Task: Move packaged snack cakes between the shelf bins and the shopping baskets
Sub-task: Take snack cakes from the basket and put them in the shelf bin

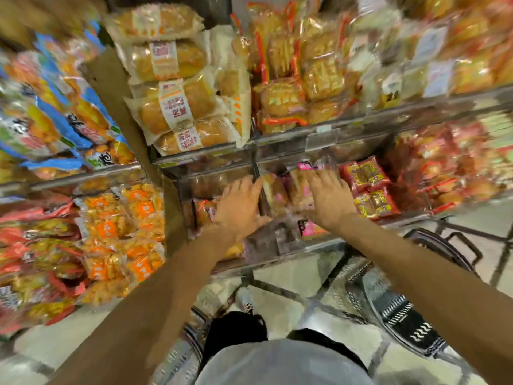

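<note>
Both hands were extended into the clear-walled shelf bin [277,240] at the centre of the frame, so the step in hand appeared to be the reach-in stage at the shelf side of the transfer.

The left hand [241,207] lay with fingers spread and largely straight, at the divider between two compartments; it grasped nothing that could be seen. The right hand [329,198] lay flat, fingers extended, on top of the pink-labelled snack cakes [291,190] in the compartment just right of that divider. Whether its fingertips had curled under a package could not be told, because of motion blur.

The snack cakes therefore sat in the bin, between and beneath the two hands. A dark shopping basket [399,309] stood on the floor in the lower right of the frame; its contents were not legible. Red-wrapped cakes [369,187] lay just right of the right hand.

Judged from this position, the next move called for closing the fingers round one or more packages, lifting them clear of the bin's front wall, and lowering them toward the basket. The thin film wrappers would likely slip, so a firm grip from both sides seemed advisable.
</note>
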